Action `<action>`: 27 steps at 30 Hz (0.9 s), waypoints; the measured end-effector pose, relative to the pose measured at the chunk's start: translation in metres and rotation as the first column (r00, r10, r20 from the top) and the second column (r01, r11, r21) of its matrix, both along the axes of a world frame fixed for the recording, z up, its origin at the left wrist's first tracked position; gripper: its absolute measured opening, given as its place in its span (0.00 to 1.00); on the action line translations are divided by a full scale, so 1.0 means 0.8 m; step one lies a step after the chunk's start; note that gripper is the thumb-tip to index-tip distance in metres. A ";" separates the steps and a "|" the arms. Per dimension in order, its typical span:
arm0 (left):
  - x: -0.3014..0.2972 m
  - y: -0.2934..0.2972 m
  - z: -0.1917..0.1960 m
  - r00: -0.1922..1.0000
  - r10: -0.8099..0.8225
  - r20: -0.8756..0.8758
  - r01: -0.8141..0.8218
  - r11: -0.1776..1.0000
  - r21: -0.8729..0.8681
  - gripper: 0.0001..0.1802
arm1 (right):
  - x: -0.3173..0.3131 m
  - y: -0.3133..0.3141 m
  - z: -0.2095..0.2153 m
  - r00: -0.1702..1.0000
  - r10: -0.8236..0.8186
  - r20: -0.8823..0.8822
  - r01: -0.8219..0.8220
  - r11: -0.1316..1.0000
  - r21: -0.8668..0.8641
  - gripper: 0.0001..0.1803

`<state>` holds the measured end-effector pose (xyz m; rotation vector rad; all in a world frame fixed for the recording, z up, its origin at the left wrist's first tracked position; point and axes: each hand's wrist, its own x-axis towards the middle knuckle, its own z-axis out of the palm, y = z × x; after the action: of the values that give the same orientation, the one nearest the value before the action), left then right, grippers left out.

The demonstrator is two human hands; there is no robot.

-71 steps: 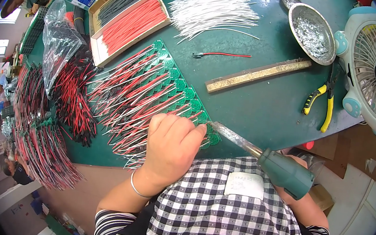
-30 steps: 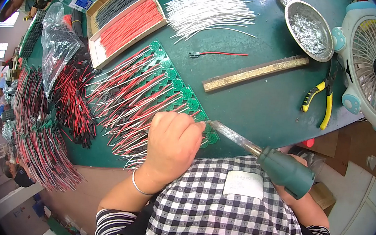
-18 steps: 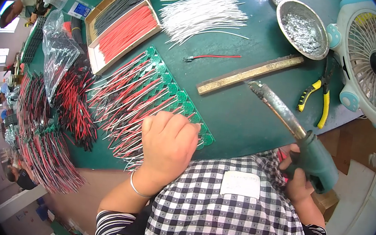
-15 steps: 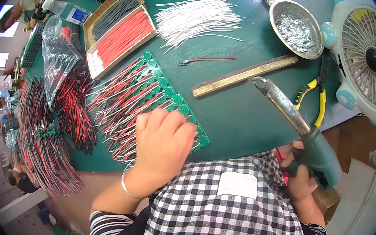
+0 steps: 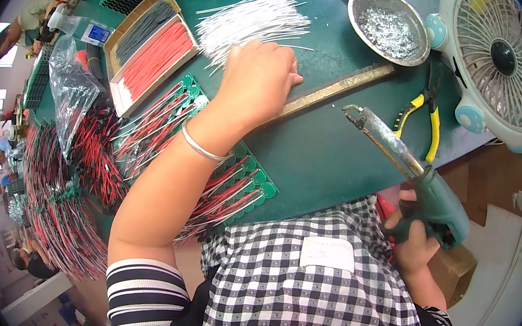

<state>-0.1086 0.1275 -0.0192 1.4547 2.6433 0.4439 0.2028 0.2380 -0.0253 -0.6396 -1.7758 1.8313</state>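
Left hand [image 5: 259, 80] (knuckles up) on white wires [image 5: 251, 23].

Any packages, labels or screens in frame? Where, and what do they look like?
Small device with lit screen: far left of the table, pale body, blue display.
Cardboard tray: beside it, rectangular, split into grey and red wire rows.
Clear plastic bag: left edge, crumpled.
White blank-looking patch: on the checked apron, rectangular.

On the surface [image 5: 338, 165], the wire bundle [image 5: 251, 20] lies behind the left hand [image 5: 257, 82]. The box [image 5: 148, 53] sits to its left, the bowl [image 5: 387, 26], pliers [image 5: 423, 120] and fan [image 5: 504, 62] to its right.
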 end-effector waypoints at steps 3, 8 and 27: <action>0.012 -0.015 0.005 0.957 -0.013 -0.288 0.057 0.988 0.147 0.08 | -0.002 0.002 0.000 1.000 0.015 -0.001 -0.015 0.999 -0.036 0.29; 0.048 -0.062 0.073 0.938 -0.129 -0.321 0.179 0.975 0.129 0.05 | 0.006 0.007 -0.001 0.986 0.154 0.063 -0.150 0.986 -0.074 0.29; 0.151 -0.143 0.014 0.997 -0.010 -0.071 0.029 0.961 0.277 0.09 | -0.014 0.009 0.021 0.826 0.437 0.356 -0.520 0.834 0.184 0.09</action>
<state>0.0122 0.0132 -0.0081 1.5943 2.7039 0.8060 0.1918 0.2451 -0.0081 -0.3897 -2.5354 1.8053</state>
